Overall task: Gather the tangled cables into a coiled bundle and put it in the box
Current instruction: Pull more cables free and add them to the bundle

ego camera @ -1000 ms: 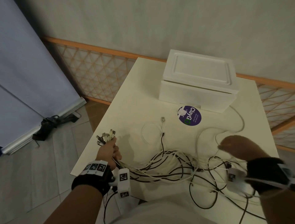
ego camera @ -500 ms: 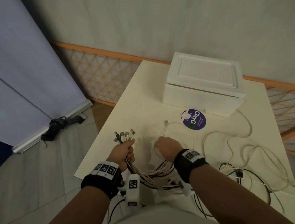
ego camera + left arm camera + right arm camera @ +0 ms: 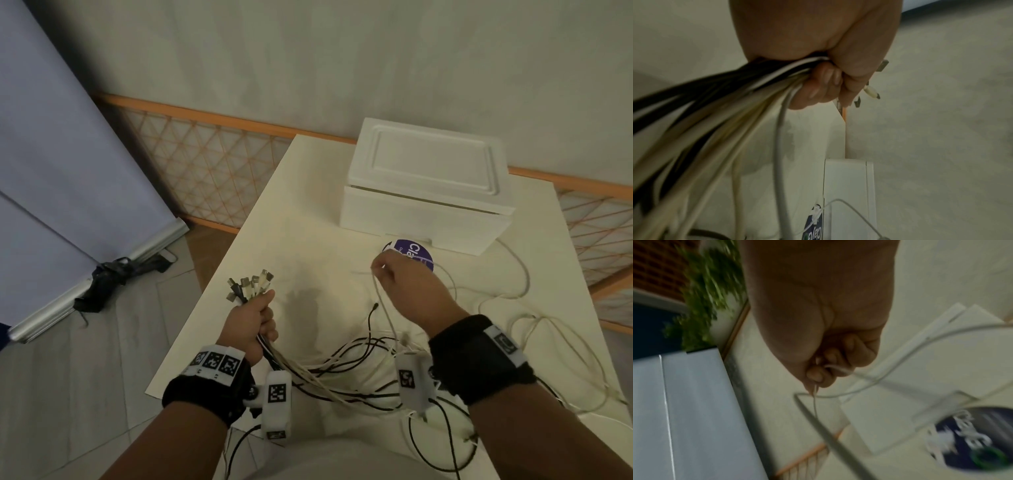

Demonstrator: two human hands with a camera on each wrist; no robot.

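cables in both fists

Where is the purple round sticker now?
In the head view the purple sticker lies on the table, just in front of the white box, partly hidden behind the right hand.

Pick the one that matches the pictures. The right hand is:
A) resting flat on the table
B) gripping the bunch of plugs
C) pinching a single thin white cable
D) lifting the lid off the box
C: the right hand pinches one thin white cable, raised above the table; the left hand holds the bunch of plugs.
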